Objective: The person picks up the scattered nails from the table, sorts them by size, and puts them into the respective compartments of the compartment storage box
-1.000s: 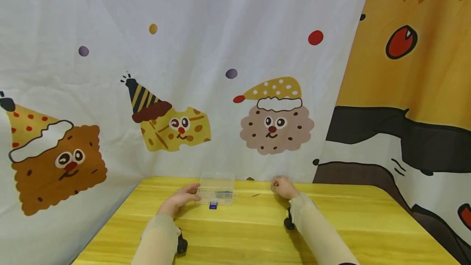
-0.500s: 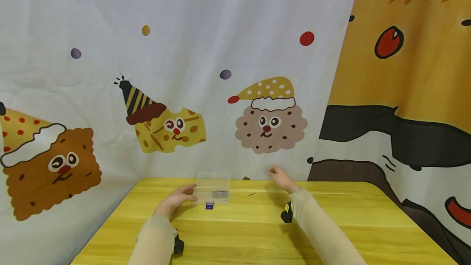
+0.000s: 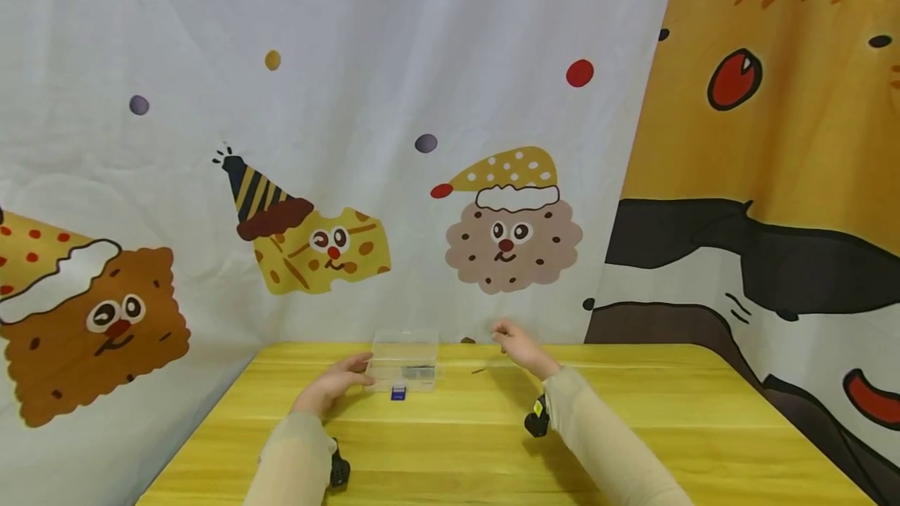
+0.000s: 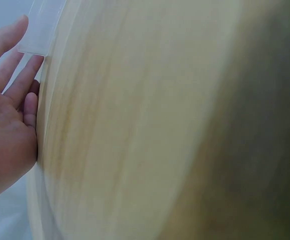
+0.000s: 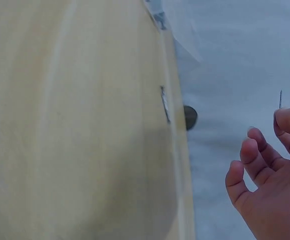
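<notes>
A clear plastic box [image 3: 385, 374] stands near the back of the table with its lid raised; dark thin pieces lie in its right part. My left hand [image 3: 336, 383] is at the box's left side, fingers fairly straight and touching its edge; the left wrist view shows the fingers [image 4: 22, 82] by a box corner. My right hand [image 3: 522, 348] is raised above the table to the right of the box. Between thumb and forefinger it pinches a thin metal nail [image 5: 280, 99], its pointed end up in the right wrist view. Another nail [image 3: 479, 371] lies on the table between box and right hand.
A small blue tag [image 3: 398, 393] is at the box's front edge. The yellow wood-grain table [image 3: 436, 451] ends at a white cloth backdrop [image 3: 394, 100] with cartoon prints. Black wrist cameras are on both forearms.
My right hand has risen from the tabletop with the pinched nail and moved left toward the box. The left hand stays beside the box. The head view has shifted slightly.
</notes>
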Tool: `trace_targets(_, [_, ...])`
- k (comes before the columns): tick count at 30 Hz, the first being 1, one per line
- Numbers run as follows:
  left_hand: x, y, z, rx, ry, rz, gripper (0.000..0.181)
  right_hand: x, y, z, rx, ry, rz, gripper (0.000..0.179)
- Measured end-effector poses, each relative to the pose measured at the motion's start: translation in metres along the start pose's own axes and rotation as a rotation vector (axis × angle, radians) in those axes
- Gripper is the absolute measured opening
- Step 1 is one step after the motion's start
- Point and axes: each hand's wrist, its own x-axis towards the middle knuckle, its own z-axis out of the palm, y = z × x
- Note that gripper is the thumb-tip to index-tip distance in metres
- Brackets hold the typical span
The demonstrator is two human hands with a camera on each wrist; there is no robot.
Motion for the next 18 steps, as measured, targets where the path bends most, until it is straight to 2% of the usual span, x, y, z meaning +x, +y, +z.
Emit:
trace_targets(4, [0.001,-0.002,-0.001,-0.006,0.0,-0.002,0.07,-0.002,-0.003,0.013,-0.021,-0.022,-0.014,0.014])
trace_targets(13, [0.0,0.0,-0.002,-0.001,-0.001,-0.006,0.071,-0.002,-0.009,0.034,-0.034,-0.091,-0.103,0.015])
trace_targets(18, [0.0,0.002,-0.001,-0.008,0.001,-0.013,0.07,0.0,-0.013,0.045,-0.087,-0.113,-0.146,0.018])
